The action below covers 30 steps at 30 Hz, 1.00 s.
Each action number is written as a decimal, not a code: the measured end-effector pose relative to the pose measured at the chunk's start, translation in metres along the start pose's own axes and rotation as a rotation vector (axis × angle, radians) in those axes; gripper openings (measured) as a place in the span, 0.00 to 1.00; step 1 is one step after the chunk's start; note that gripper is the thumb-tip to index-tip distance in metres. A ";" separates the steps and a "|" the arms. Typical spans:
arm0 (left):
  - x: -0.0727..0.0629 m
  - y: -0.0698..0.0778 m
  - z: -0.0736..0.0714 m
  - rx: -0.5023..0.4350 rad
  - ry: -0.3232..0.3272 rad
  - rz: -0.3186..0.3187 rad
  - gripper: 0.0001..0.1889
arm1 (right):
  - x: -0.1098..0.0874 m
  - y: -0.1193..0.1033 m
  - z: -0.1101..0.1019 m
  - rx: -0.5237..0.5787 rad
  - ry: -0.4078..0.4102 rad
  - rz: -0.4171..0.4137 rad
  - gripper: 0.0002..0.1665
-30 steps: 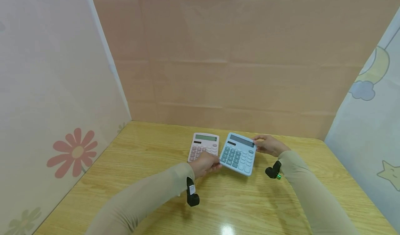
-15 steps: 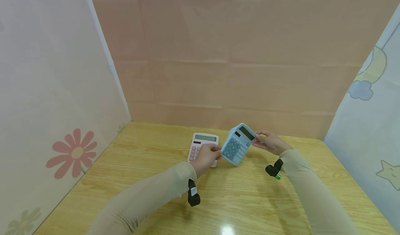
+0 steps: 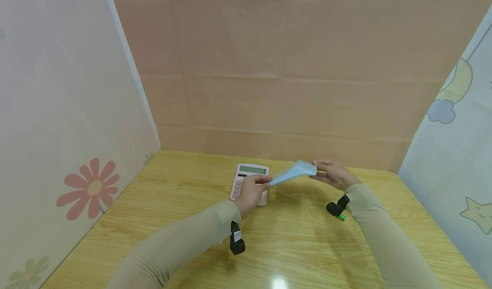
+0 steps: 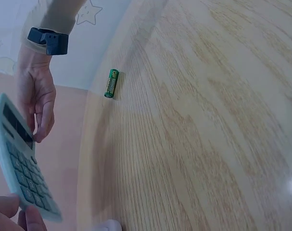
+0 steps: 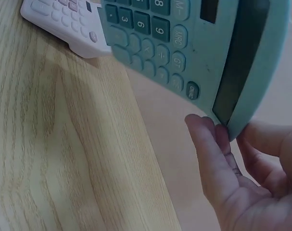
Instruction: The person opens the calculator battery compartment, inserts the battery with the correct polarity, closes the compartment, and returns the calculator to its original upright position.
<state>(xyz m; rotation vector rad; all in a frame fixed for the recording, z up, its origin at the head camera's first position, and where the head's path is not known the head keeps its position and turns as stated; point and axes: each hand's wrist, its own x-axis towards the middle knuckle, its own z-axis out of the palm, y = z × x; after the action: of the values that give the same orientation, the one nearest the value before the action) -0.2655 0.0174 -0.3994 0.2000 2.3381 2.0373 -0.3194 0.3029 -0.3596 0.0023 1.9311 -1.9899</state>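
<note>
A light blue calculator [image 3: 301, 169] is held above the table between both hands, turned nearly edge-on in the head view. My left hand [image 3: 250, 194] pinches its corner at the keypad end, thumb and fingers on either face. At the display end, my right hand [image 3: 333, 176] pinches the opposite corner. The right wrist view shows its keys and dark screen [image 5: 244, 57] tilted steeply. Behind my left hand lies a pink calculator [image 3: 252, 169], face up on the table and partly hidden by that hand.
A green battery [image 4: 111, 83] lies on the wooden table [image 3: 192, 173]; in the head view it shows beside the right wrist camera [image 3: 337, 205]. A brown sheet [image 3: 284, 88] rises behind the table, with patterned white sheets at both sides.
The blue calculator has been lifted and rotated, from its key face showing to nearly edge-on. My left hand has risen slightly with it. The pink calculator stays put.
</note>
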 end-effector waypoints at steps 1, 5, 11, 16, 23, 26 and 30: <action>0.000 0.000 -0.001 -0.006 -0.001 -0.001 0.09 | 0.000 0.001 -0.001 -0.008 0.008 0.003 0.11; -0.001 0.000 -0.005 -0.013 -0.014 -0.001 0.09 | 0.000 0.003 -0.001 -0.042 0.009 -0.009 0.11; 0.000 -0.003 -0.008 -0.059 -0.012 -0.038 0.09 | 0.002 0.004 0.001 -0.035 0.000 -0.018 0.09; 0.004 -0.006 -0.006 -0.092 0.006 -0.068 0.08 | 0.003 0.006 0.001 -0.061 -0.007 -0.016 0.07; 0.005 -0.005 -0.004 -0.135 0.020 -0.087 0.11 | 0.006 0.010 0.000 -0.105 -0.026 -0.012 0.11; 0.004 -0.003 -0.005 -0.135 0.016 -0.103 0.12 | 0.007 0.012 -0.001 -0.116 -0.023 0.006 0.17; 0.003 -0.002 -0.005 -0.130 0.009 -0.123 0.12 | 0.007 0.013 -0.002 -0.146 -0.022 0.038 0.29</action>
<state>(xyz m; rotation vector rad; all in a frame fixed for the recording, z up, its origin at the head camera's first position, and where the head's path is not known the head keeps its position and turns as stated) -0.2696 0.0126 -0.4003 0.0419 2.1542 2.1249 -0.3234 0.3034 -0.3743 -0.0204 2.0418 -1.8134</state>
